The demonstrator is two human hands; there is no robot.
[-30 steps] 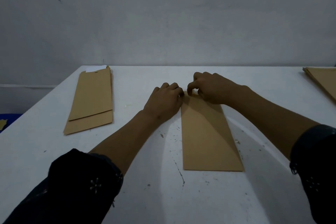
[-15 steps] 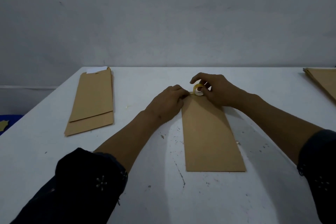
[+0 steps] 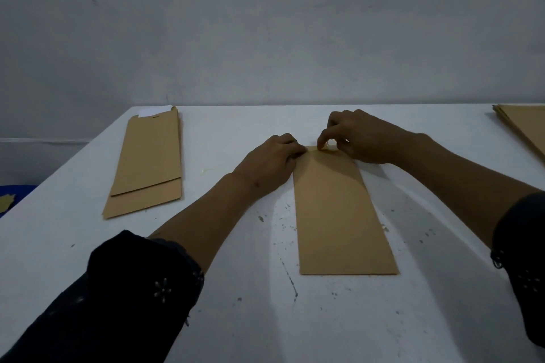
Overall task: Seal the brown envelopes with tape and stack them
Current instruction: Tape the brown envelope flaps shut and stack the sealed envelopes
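Right hand point(image 3: 362, 138) is curling its fingers at the far end of the envelope point(image 3: 339, 209), pinching something small and pale there, probably the tape point(image 3: 328, 144), mostly hidden; left hand point(image 3: 271, 160) is lying knuckles-up with fingers curled, fingertips pressing the envelope's 11 o'clock corner; whether it is pinching anything I cannot tell.

Envelope is lying flat at the middle of the table point(image 3: 236, 318), long axis running 12 to 6 o'clock; one pile of envelopes point(image 3: 147, 162) is sitting toward 10 o'clock, another stack point(image 3: 525, 127) at the 2 o'clock edge.

Judging handling: thin paper, light, sliding easily on the smooth top, creasing if bent; pinning a far corner while taping seems right; for lifting, taking both long edges looks safest.
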